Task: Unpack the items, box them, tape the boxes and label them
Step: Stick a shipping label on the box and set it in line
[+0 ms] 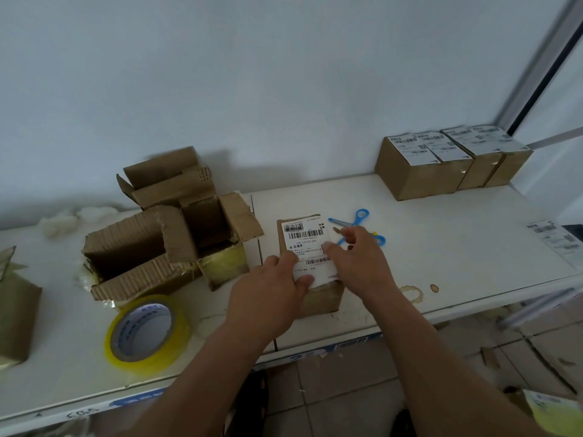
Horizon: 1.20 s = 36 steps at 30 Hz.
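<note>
Cardboard tells most of the story: three small sealed boxes (448,165) stand in a row at the far right of the desk (441,247), each already wearing a white label on top, so several rounds of packing look finished. The round in hand is at its last step. A small brown box (321,298) sits near the middle of the desk with a shipping label (307,244) laid over its top. The left hand (271,291) pinches the label's near left corner, thumb on top and fingers curled under its edge. The right hand (356,260) rests its fingertips on the label's right edge, fingers bent but loose; whether it grips the paper or only presses it down I cannot tell. The label looks only partly stuck, so smoothing it flat is probably what remains here.

To the left stand opened cartons (164,234), flaps up, with plastic-wrapped contents showing in one. More unpacking and boxing likely remains. A roll of yellow tape (148,332) lies near the desk's front edge, just beside the left forearm. Blue scissors (356,222) lie just beyond the right hand. Spare labels (552,241) lie at the far right edge. Another carton (15,310) shows at the left border. Nothing blocks the labelled box.
</note>
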Each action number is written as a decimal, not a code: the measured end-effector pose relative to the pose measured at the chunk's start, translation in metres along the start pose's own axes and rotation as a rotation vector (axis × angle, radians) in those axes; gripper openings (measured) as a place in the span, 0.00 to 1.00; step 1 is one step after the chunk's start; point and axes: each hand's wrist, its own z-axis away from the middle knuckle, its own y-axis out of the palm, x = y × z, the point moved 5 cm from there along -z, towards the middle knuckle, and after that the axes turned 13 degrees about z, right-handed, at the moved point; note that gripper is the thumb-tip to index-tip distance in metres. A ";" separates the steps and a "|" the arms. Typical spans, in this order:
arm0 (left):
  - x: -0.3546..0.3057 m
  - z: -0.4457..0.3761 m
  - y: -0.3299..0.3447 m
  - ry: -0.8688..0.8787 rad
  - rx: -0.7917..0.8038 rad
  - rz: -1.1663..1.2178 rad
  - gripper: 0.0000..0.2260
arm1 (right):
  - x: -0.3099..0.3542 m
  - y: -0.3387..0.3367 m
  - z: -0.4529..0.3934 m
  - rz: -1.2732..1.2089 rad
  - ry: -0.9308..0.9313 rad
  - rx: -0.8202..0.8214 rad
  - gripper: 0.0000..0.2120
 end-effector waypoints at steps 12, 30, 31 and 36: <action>0.007 -0.004 0.004 -0.075 0.080 0.184 0.20 | 0.063 0.037 -0.055 0.736 -0.405 0.195 0.31; 0.014 -0.005 0.007 -0.168 0.111 0.316 0.21 | 0.057 0.033 -0.053 0.568 -0.407 0.275 0.24; 0.014 -0.004 0.007 -0.168 0.119 0.303 0.22 | 0.055 0.032 -0.052 0.553 -0.377 0.271 0.24; 0.011 -0.005 0.007 -0.182 0.134 0.279 0.23 | 0.050 0.031 -0.050 0.445 -0.261 0.276 0.27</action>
